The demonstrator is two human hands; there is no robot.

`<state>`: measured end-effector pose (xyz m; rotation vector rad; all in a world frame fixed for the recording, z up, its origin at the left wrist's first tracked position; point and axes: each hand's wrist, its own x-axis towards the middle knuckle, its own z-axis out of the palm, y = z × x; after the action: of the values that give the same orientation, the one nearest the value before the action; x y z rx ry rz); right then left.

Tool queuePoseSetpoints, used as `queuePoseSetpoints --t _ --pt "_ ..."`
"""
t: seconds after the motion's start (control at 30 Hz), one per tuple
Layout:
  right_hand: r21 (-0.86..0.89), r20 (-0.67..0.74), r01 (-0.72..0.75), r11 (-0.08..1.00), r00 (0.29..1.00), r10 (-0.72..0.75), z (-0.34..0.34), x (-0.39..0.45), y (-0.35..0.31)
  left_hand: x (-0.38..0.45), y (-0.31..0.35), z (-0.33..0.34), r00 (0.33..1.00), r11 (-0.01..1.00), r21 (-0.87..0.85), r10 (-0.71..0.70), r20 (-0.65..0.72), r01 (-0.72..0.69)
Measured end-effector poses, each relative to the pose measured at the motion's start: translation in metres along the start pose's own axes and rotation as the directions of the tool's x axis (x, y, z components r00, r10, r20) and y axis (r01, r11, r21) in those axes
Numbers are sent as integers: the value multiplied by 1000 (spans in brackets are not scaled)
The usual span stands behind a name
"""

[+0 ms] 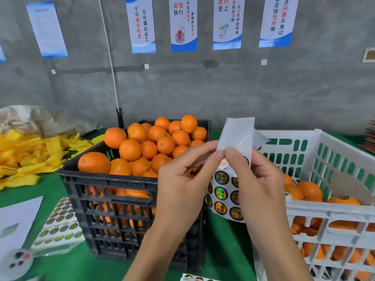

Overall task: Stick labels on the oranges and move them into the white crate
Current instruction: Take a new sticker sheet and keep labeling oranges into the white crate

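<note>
Grey concrete is rising behind a green counter, with blue-and-white posters hanging on it; their Chinese writing includes 高效执行 and 责任至上. Both forearms are reaching up from the near edge, meeting over the gap between two crates. The left hand is curling palm-inward, its thumb and forefinger pinching the label sheet near the sheet's top. The right hand is facing it, its grip also pinched on the sheet, thumb tip beside the left one. The sheet's blank upper part is folding back and standing up above the fingers, while rows of round holographic labels are showing below; their print is too small to read. Oranges are heaping in the black crate at the counter's middle. More are lying in the white crate toward the right edge. Other label sheets are lying near the left edge, with yellow wrappers piled behind.
</note>
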<state>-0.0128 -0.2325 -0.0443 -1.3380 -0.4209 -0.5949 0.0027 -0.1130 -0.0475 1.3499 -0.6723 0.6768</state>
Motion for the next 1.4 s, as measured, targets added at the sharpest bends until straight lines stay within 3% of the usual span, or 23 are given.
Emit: queuePoseSetpoints --t 0.27,0.53,0.97,1.13,1.23,1.4 --pt "-51 30 -86 995 996 88 -1 0 4 3 -6 -11 996 995 -48 -88 -11 88" --pt "-109 16 -59 992 998 61 4 0 7 4 -7 -13 996 996 -48 -73 -42 70" --pt "-146 2 -73 987 997 74 8 3 12 7 -9 -14 974 979 3 -202 -100 203" --pt "-162 -39 -132 978 991 128 15 11 10 27 -2 -12 945 941 96 -322 -52 325" --pt "-153 -62 -199 968 980 192 17 26 4 50 -6 -20 953 926 237 -302 -2 294" --pt "-153 -121 -308 939 949 292 25 65 -1 110 -35 -50 959 838 477 -282 -34 264"
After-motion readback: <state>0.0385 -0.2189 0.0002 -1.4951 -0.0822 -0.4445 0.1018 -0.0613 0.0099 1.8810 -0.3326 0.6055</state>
